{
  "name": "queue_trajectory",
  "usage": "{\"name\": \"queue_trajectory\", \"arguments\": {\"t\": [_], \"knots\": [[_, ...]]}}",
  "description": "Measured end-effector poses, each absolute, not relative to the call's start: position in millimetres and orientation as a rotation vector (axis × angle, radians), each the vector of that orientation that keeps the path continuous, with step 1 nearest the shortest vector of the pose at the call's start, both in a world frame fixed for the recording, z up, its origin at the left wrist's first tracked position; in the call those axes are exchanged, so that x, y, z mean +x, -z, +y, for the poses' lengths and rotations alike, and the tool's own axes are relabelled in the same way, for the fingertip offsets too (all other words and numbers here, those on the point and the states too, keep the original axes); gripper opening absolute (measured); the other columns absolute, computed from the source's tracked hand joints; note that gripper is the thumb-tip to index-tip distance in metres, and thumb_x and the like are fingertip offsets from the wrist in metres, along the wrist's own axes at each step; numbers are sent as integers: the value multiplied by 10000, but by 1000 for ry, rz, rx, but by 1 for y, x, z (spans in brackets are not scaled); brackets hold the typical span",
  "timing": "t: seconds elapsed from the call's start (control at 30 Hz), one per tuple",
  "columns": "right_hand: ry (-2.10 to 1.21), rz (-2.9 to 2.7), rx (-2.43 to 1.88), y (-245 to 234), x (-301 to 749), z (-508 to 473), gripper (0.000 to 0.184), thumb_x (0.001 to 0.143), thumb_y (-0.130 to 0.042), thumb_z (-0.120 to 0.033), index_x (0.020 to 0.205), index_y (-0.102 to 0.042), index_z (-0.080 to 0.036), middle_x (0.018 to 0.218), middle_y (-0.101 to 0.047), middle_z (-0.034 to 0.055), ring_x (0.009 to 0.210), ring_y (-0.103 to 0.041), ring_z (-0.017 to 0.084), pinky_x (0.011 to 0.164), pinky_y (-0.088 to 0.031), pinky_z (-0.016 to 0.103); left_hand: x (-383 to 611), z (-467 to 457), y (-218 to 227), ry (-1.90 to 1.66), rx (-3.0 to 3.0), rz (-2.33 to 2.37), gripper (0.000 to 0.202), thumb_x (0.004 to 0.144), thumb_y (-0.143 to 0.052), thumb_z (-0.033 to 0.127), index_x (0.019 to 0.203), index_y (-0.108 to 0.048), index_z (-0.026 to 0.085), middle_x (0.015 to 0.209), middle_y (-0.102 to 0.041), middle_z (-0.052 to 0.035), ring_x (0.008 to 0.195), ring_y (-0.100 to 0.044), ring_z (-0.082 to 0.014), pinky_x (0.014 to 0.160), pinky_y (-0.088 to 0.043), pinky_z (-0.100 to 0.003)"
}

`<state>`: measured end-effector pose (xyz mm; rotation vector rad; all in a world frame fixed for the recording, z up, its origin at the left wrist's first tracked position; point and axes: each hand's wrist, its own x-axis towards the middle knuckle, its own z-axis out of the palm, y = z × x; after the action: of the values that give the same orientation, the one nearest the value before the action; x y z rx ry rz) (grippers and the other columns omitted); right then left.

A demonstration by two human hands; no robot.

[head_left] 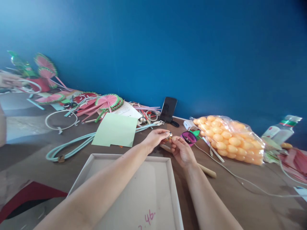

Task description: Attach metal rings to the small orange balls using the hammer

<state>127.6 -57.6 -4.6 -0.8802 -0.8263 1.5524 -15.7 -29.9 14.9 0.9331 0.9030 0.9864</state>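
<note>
Past the far edge of a shallow white box lid [174, 188], my left hand [157, 138] and my right hand [182, 149] meet at their fingertips. My left fingers pinch a small shiny round metal piece [169, 135]. The right thumb and forefinger close at its lower right side; whether they grip that piece or a finer part of it is too small to tell. Just right of my hands stands a small purple cup [189, 138] with a green leaf shape. A wooden stick [207, 171] lies partly hidden beneath my right hand.
A phone [168, 110] leans against the blue wall. To the right are a bag of orange balls [230, 140], a white cable [236, 175] and a bottle [279, 131]. Green paper [115, 129], pale blue tubing [72, 145] and paper fans [109, 103] lie left. Another person's hand [9, 80] shows far left.
</note>
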Motion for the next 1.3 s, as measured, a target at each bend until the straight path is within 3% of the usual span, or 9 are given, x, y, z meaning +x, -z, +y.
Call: {"name": "queue_trajectory", "arguments": {"t": [1.3], "knots": [[-1502,-847,-905,4,128,-58,177,648,-785,-289,693,-650,-184,670,-623,-22,512,-464,37,453,-442,125,-15,-29,-12,-998,892,869,308,665,-742,309,899,-697,113,758,-672,-58,663,-597,-118,702,-456,-273]]}}
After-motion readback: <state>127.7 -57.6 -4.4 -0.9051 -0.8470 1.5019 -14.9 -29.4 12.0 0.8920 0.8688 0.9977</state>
